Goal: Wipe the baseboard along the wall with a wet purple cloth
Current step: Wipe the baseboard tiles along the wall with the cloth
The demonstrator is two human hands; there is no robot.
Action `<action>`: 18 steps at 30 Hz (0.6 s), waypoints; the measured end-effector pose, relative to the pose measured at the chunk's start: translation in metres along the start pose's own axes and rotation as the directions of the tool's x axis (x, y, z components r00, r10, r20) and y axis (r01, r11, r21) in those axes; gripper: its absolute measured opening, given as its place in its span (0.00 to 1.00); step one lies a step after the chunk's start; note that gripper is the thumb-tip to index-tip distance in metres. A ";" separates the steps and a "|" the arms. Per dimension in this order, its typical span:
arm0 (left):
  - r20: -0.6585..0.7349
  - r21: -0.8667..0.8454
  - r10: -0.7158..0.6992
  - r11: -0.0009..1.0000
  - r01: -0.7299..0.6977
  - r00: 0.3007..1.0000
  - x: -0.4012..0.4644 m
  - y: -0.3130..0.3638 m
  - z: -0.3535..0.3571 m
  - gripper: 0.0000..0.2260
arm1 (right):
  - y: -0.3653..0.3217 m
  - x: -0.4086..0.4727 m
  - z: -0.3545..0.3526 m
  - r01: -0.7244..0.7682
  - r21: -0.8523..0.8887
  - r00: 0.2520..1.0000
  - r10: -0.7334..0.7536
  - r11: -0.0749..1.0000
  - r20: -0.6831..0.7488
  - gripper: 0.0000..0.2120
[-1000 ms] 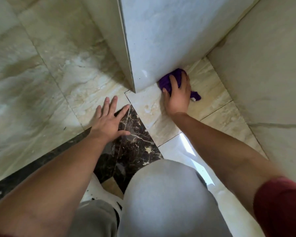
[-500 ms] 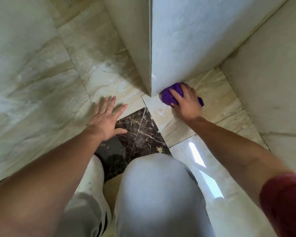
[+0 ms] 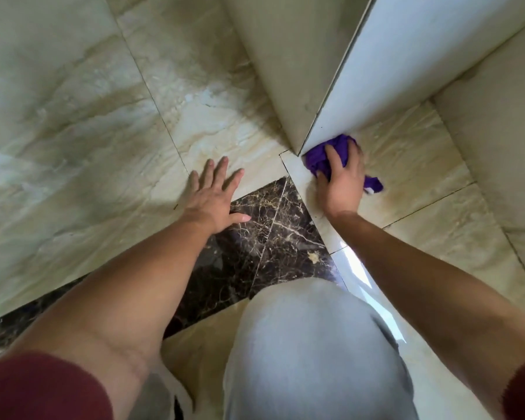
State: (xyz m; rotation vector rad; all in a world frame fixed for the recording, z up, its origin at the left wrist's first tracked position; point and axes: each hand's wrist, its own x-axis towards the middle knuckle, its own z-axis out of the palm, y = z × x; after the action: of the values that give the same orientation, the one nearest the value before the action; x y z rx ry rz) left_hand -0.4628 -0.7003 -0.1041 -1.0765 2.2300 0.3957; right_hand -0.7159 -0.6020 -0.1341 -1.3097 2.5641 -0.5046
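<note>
A crumpled purple cloth (image 3: 319,160) is pressed against the bottom strip of the white wall (image 3: 355,116), right at the wall's outer corner where it meets the floor. My right hand (image 3: 343,180) lies on top of the cloth and grips it, and a tail of cloth sticks out to the right of the hand. My left hand (image 3: 214,195) is flat on the floor to the left, fingers spread, holding nothing, half on beige tile and half on a dark tile.
The floor is glossy beige marble tile (image 3: 88,131) with a dark brown veined strip (image 3: 270,231) under my left hand. A second wall (image 3: 503,147) rises at the right, forming a narrow recess. My bent knee in grey trousers (image 3: 312,344) fills the lower middle.
My right hand has slid the cloth left along the wall's base to the outer corner. The view has swung left. My left hand has stayed planted on the floor.
</note>
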 end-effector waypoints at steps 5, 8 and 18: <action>0.033 -0.035 0.023 0.999 -0.022 0.999 -0.004 0.003 -0.009 0.50 | -0.044 -0.031 0.011 0.043 0.001 0.996 -0.043 0.999 0.080 0.25; 0.018 -0.041 0.057 0.998 -0.056 0.998 -0.001 -0.003 -0.005 0.50 | -0.058 -0.039 0.020 0.109 -0.079 0.991 -0.101 0.991 0.093 0.25; -0.170 0.160 -0.004 0.987 0.031 0.985 0.037 -0.093 -0.028 0.52 | -0.094 -0.045 0.020 0.199 -0.316 0.964 -0.126 0.928 0.235 0.30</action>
State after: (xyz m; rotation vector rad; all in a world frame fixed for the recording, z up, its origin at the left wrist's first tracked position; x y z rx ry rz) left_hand -0.4189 -0.7943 -0.1063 -1.0769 2.3532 0.1153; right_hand -0.6129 -0.6207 -0.1134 -1.6008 2.4466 0.0577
